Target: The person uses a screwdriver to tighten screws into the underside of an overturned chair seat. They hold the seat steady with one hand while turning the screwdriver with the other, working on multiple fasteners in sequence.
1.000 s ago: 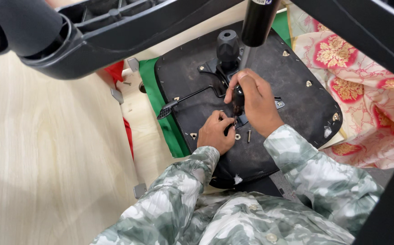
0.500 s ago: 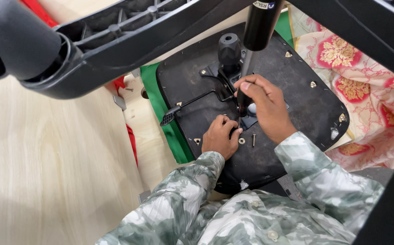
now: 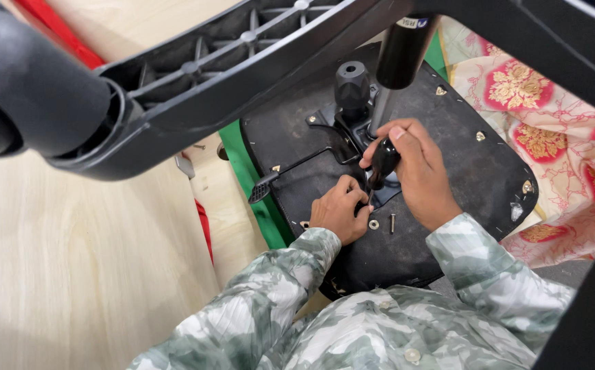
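Pale wood floor [image 3: 71, 274] under upturned chair seat [image 3: 448, 164]; right hand [image 3: 414, 175] gripping screwdriver [image 3: 383, 161], left hand [image 3: 338, 212] pinching at its tip, loose screw [image 3: 393, 223] and washer [image 3: 374, 224] near centre likely to roll off if bumped.

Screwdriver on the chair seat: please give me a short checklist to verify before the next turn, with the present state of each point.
1. Right hand grips the screwdriver handle: ok.
2. Left hand steadies the spot by the tip: ok.
3. Tip seated in a screw head: cannot tell, the hands hide it.
4. Spare bolt and washer lie loose on the seat, close to the hands: ok.
5. Lever clear of the hands: ok.
6. Chair base hangs overhead, near the right hand: not ok.
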